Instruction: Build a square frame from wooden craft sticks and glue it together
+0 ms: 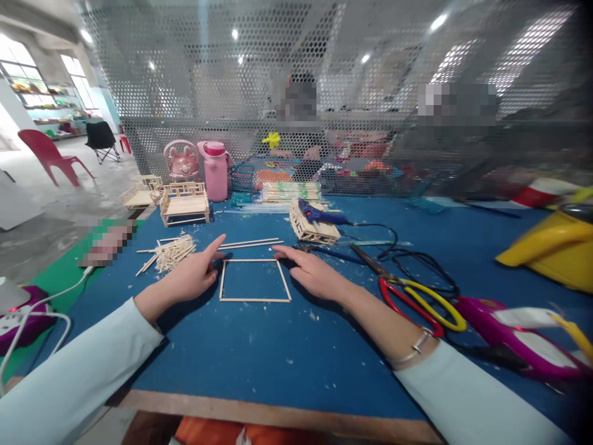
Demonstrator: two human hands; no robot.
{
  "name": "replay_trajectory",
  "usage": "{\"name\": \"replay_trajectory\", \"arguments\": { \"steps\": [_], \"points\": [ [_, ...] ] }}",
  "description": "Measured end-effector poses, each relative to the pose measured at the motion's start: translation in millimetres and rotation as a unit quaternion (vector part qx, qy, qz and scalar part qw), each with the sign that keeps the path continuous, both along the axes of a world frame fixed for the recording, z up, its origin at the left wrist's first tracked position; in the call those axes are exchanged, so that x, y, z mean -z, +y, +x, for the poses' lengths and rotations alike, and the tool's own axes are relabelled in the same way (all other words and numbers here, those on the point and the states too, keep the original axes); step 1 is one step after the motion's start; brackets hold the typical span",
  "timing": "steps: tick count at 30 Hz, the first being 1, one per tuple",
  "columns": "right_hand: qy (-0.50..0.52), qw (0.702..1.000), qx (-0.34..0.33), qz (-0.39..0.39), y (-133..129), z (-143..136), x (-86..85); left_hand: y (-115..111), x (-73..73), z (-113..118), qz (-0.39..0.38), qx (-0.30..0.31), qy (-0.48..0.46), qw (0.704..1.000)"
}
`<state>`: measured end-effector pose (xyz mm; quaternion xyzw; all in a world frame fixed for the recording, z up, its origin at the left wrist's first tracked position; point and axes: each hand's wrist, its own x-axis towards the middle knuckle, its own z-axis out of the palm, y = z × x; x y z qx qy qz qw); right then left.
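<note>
Four thin wooden sticks form a rectangular frame (pixel 254 300) lying flat on the blue table. My left hand (pixel 197 272) is at the frame's upper left corner, index finger stretched out and the other fingers curled, holding nothing that shows. By the upper right corner is my right hand (pixel 312 270), its fingers extended and nothing in it. Just beyond the frame lie two loose sticks (pixel 250 243), between the two hands. A pile of short sticks (pixel 176 252) rests to the left, past my left hand.
Small stick-built models (pixel 185 204) stand at the back left beside a pink bottle (pixel 215 173). A blue glue gun (pixel 319 214) rests on another model. Red-and-yellow-handled scissors (pixel 393 284), cables and a purple power strip (pixel 523 340) lie right. A person sits behind the mesh.
</note>
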<state>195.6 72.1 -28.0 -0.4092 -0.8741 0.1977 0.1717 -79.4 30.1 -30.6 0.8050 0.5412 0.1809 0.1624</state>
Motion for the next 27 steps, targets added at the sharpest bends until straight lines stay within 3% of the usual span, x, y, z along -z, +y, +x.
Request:
{"name": "replay_trajectory", "arguments": {
  "steps": [8,15,27],
  "points": [
    [-0.004,1.000,0.001,0.003,0,0,1.5,0,-1.7,0,-0.006,-0.028,-0.021,0.999],
    [-0.014,1.000,-0.004,0.003,1,-1,0.2,12,-1.3,17,0.048,-0.155,-0.032,0.986],
    [-0.017,1.000,0.002,-0.001,0,-1,0.6,8,2.7,19,0.010,-0.148,-0.047,0.988]
  ]
}}
